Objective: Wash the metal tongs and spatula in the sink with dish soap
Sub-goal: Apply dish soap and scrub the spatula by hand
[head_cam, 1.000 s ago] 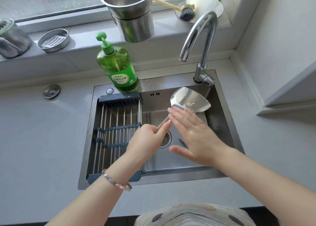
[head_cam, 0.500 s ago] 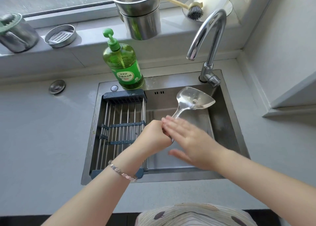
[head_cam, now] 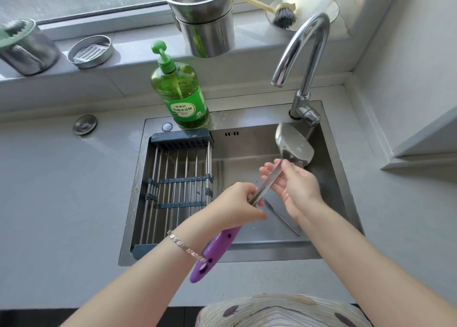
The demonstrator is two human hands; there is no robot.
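My left hand [head_cam: 237, 203] grips the metal spatula [head_cam: 294, 146] on its shaft, just above its purple handle [head_cam: 215, 250], which sticks out below my wrist. The wet blade points up and right, under the faucet [head_cam: 304, 54]. No water is running. Palm up, my right hand [head_cam: 296, 185] lies under the shaft near the blade, with fairly straight fingers touching it. A thin metal strip, probably the tongs [head_cam: 282, 215], lies on the floor of the sink [head_cam: 247, 252], partly hidden by my right hand. The green dish soap bottle [head_cam: 183, 96] stands at the sink's back rim.
A roll-up drying rack [head_cam: 178, 185] covers the sink's left half. On the windowsill stand stacked steel pots [head_cam: 205, 17], a dish brush [head_cam: 284, 15], a round steel dish [head_cam: 90, 52] and a steel cup [head_cam: 27, 47]. Grey counter surrounds the sink.
My right hand has turned from palm down to palm up beneath the shaft. The blade swung right toward the faucet, and the purple handle has come into view below my left wrist.
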